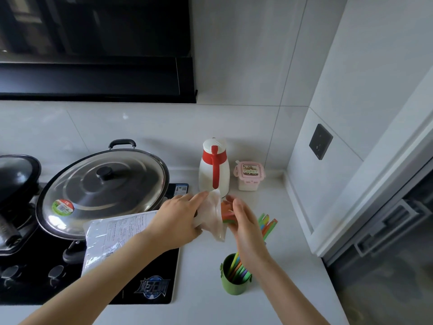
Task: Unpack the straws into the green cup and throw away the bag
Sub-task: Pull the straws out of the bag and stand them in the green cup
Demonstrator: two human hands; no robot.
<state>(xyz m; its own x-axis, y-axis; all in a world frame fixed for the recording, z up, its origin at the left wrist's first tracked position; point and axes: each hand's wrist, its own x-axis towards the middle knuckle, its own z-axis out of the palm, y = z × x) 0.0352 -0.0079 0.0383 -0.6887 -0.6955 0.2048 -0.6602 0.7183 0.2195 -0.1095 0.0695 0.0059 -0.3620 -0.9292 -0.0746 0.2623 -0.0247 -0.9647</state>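
Note:
A small green cup (230,286) stands on the white counter near me, with several coloured straws (237,269) leaning in it; their tips (268,222) show past my right hand. My left hand (180,219) grips a crumpled clear plastic bag (214,216) above the counter. My right hand (243,225) pinches an orange and green piece (227,213) at the bag's right side, just above the cup. What that piece is stays partly hidden by my fingers.
A black gas hob (150,285) lies to the left with a large wok under a steel lid (103,188). A silver printed packet (110,238) rests on the hob under my left forearm. A white and red jug (214,170) and a pink-lidded box (248,175) stand at the back.

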